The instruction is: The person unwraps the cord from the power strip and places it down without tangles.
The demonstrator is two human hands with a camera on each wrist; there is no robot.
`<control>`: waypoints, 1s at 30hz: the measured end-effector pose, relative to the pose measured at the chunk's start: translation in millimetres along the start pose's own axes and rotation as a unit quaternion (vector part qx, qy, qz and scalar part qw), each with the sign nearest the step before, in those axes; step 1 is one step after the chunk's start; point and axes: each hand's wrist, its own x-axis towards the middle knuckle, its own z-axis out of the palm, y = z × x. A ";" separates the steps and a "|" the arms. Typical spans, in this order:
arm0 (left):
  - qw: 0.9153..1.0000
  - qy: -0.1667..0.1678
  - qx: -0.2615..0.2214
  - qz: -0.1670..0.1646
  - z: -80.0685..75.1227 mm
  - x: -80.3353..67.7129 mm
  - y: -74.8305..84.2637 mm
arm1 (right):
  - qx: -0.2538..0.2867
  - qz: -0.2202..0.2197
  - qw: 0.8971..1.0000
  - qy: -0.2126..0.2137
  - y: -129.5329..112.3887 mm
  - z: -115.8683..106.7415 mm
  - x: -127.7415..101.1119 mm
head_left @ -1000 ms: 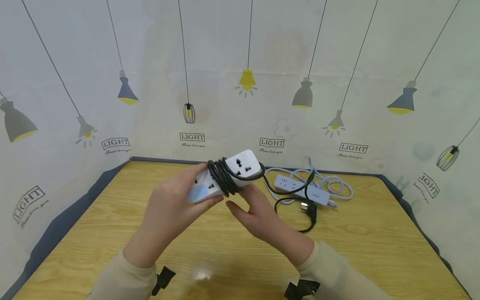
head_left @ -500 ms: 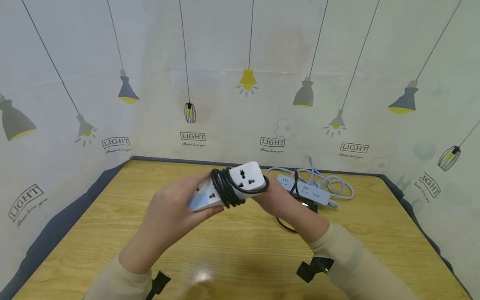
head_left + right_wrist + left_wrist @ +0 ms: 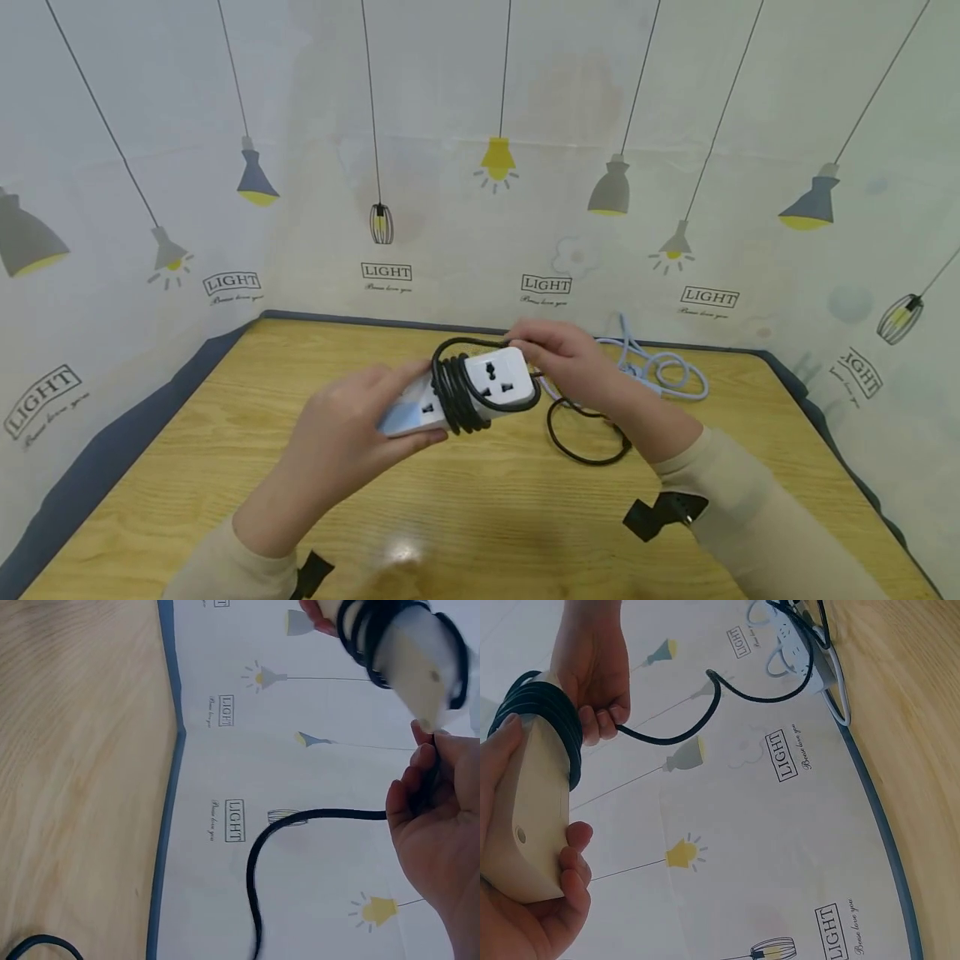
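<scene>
My left hand (image 3: 348,429) grips the near end of a white power strip (image 3: 491,379) above the wooden table (image 3: 225,467), socket face up. Its black cord (image 3: 452,392) is wound in several turns round the middle. My right hand (image 3: 566,354) pinches the cord at the strip's far right end, where it arches over the top. The left wrist view shows the strip's plain underside (image 3: 525,817), the coils (image 3: 544,712) and the right hand's fingers (image 3: 600,720) curled on the cord. In the right wrist view the cord (image 3: 315,816) runs out of the right hand (image 3: 435,825).
A slack loop of black cord (image 3: 585,437) lies on the table under my right wrist. A second, pale blue power strip's coiled light cable (image 3: 667,371) lies at the back right, the strip itself (image 3: 802,645) seen from the left wrist. Patterned walls (image 3: 480,167) enclose the table.
My right hand went from under the strip, round its right end, up to its far side, carrying the black cord over. The loose cord on the table has shortened.
</scene>
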 end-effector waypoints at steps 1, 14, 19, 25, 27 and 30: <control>1.000 -0.003 0.004 0.001 0.4 -0.1 0.2 | -0.006 0.001 1.000 0.008 -1.5 -1.5 -0.9; 0.999 -0.004 0.045 -0.015 -5.4 -3.6 -10.4 | -0.029 -0.098 0.993 0.055 -7.9 -14.6 -22.0; 0.998 -0.010 0.042 -0.044 -10.3 -5.3 -15.1 | -0.032 -0.122 0.991 0.038 -8.4 -19.0 -29.9; 0.997 -0.010 0.044 -0.069 -15.3 -7.0 -19.3 | -0.056 -0.118 0.991 0.018 -7.7 -23.4 -40.9; 0.996 -0.008 0.044 -0.071 -16.1 -7.5 -20.6 | -0.059 -0.122 0.991 0.007 -6.9 -24.8 -44.2; 0.996 0.000 0.041 -0.078 -17.4 -8.1 -22.4 | -0.065 -0.139 0.988 -0.009 -5.4 -26.4 -47.5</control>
